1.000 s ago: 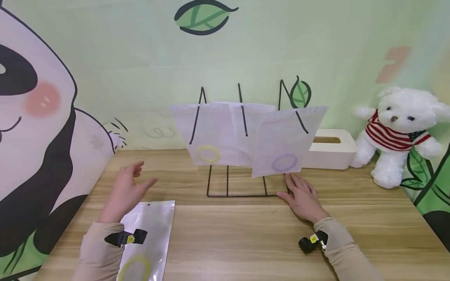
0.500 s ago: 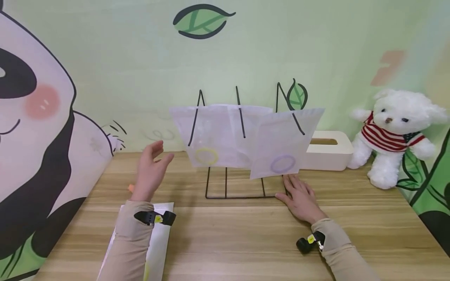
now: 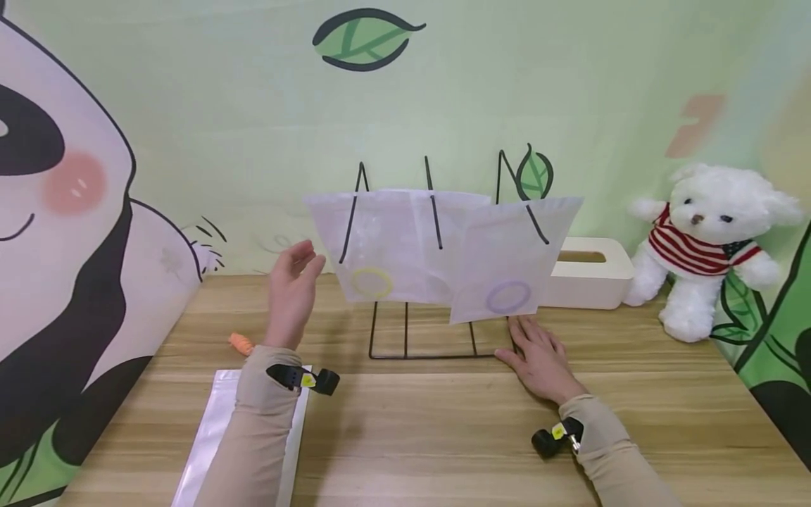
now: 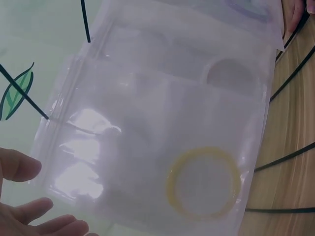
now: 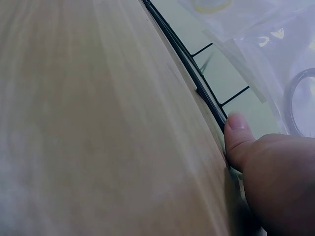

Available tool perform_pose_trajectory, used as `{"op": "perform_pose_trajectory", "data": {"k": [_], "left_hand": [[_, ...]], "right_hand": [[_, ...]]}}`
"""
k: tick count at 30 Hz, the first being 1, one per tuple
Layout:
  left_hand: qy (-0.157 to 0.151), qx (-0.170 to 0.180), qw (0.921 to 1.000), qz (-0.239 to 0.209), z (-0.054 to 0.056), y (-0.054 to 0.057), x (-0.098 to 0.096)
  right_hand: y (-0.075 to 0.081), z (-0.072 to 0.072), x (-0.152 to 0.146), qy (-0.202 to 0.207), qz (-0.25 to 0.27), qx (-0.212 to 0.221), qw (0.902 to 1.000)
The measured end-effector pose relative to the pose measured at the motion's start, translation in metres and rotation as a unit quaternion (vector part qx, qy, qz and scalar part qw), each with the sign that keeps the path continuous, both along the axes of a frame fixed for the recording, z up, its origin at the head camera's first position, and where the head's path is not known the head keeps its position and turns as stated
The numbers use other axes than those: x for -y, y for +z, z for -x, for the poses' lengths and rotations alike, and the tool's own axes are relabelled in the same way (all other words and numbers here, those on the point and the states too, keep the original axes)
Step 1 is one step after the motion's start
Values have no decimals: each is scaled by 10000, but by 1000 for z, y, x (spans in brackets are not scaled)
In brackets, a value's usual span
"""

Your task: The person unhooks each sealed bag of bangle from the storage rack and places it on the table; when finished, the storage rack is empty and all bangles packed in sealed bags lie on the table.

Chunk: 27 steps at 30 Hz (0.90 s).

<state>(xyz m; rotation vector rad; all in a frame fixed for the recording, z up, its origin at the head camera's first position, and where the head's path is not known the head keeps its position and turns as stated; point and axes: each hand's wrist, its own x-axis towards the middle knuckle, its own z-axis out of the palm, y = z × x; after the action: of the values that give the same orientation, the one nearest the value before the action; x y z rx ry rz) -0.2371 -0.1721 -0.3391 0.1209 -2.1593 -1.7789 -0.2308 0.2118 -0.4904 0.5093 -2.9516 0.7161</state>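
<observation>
A black wire rack (image 3: 421, 357) stands on the table, with translucent zip bags hanging from its arms. The left bag (image 3: 386, 243) carries a yellow ring shape, the right bag (image 3: 507, 271) a purple one. Another bag (image 3: 472, 203) is partly hidden between them. My left hand (image 3: 294, 296) is raised beside the left bag, fingers loosely extended and holding nothing; the left wrist view has thumb and fingers near that bag's sealed top edge. My right hand (image 3: 541, 362) rests on the rack's right front corner, its thumb (image 5: 238, 137) against the base wire.
One more bag (image 3: 205, 429) lies on the table under my left forearm. A small orange object (image 3: 241, 343) sits just behind it. A white tissue box (image 3: 589, 285) and a white teddy bear (image 3: 712, 232) in a striped shirt stand at the right.
My left hand has moved right and forward, from above the bag on the table to beside the hanging left bag, uncovering the orange object. The right hand stays on the rack.
</observation>
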Motion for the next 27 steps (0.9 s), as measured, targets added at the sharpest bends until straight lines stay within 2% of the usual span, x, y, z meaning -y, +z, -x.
{"op": "perform_pose_trajectory", "data": {"k": [8,11,16,20,27], "left_hand": [[-593,-217,9980,-53,7,-3,-8],[-720,-307,9969,-91,9,-4,-10],[-828,-398,9956,-177,13,-3,-17],[-868,-308,9956,-188,16,-3,-23],[-674,-155,9975,-144,18,-3,-27]], "right_hand": [[-1,2,0,-3,5,-10,10000],[-1,2,0,-3,25,6,10000],[-1,3,0,-25,29,21,10000],[-1,2,1,-30,41,27,10000],[-2,1,-1,-38,7,15,10000]]}}
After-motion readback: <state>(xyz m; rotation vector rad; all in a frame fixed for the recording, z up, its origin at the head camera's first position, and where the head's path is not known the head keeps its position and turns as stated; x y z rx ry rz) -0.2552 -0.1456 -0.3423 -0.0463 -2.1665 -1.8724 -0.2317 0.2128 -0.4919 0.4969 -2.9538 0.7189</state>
